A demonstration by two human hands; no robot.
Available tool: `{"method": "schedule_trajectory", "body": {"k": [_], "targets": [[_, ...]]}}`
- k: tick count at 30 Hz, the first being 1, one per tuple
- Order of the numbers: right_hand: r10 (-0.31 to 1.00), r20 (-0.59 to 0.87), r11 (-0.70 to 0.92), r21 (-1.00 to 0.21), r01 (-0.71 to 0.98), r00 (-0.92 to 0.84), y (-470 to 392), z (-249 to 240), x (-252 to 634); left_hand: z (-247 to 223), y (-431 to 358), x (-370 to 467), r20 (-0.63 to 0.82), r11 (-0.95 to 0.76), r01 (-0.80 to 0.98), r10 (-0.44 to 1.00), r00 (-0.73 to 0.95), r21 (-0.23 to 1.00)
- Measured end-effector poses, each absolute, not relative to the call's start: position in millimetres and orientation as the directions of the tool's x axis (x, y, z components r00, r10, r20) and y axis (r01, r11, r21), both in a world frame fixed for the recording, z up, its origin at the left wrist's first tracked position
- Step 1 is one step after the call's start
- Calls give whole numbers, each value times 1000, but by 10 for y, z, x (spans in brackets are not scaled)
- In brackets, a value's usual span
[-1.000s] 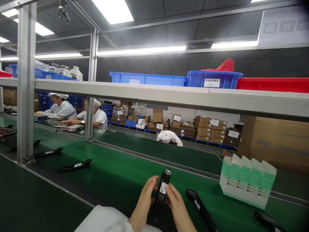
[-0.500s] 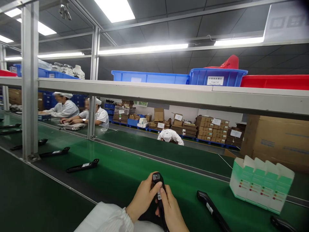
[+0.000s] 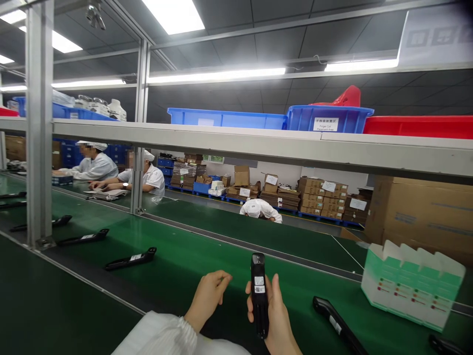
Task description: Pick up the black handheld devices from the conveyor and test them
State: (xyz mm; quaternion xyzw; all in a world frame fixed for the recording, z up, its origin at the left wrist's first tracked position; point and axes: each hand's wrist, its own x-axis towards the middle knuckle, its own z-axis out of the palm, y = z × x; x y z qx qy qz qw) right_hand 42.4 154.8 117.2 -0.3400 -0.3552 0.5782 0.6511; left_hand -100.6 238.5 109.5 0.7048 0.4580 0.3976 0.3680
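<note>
My right hand (image 3: 275,308) is wrapped round a long black handheld device (image 3: 259,296) with a bent head. It stands nearly upright, its face with two white labels turned towards me. To its left, apart from the device, is my left hand (image 3: 209,298), fingers curled and drawn together, with nothing visible in them. Another black device (image 3: 338,323) of the same shape lies to the right on the green conveyor belt (image 3: 207,246). Further left lies a similar labelled device (image 3: 131,259).
More black devices (image 3: 83,237) lie along the belt at left. A green-and-white divided carton (image 3: 412,288) stands at right. A metal post (image 3: 40,128) and a shelf (image 3: 221,135) with blue bins (image 3: 227,119) frame the space. Across the line sit co-workers (image 3: 96,165) in white.
My left hand has come off the device and moved left. The device, now in my right hand alone, has been raised and turned to show its labels. The devices and carton appear shifted right.
</note>
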Motion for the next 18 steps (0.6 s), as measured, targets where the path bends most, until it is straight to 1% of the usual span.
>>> {"method": "schedule_trajectory", "body": {"k": [1,3,6,10,13,15,16,18], "targets": [[994,79,110,-851,-514,81,1551,1168,424,1099,2378,-1001,213,-301,366,941,263,881],[992,99,125,-840,-528,78,1562,1150,428,1089,2373,-993,241,-328,358,933,267,874],[989,124,151,-794,-590,86,1584,1117,440,1023,2387,-991,242,-371,362,904,353,855],[992,103,121,-745,-656,66,1595,1092,462,934,2387,-996,214,-404,438,882,420,803],[995,76,96,-763,-640,59,1604,1069,475,932,2352,-999,202,-416,478,877,435,774],[993,53,102,-828,-551,104,1630,1030,488,945,2331,-1001,191,-416,495,877,442,763],[989,40,103,-879,-465,143,1650,1000,501,950,2325,-1001,191,-415,497,877,440,762],[971,38,83,-979,-184,235,1699,923,549,952,2323,-1003,196,-410,487,881,431,771]]}}
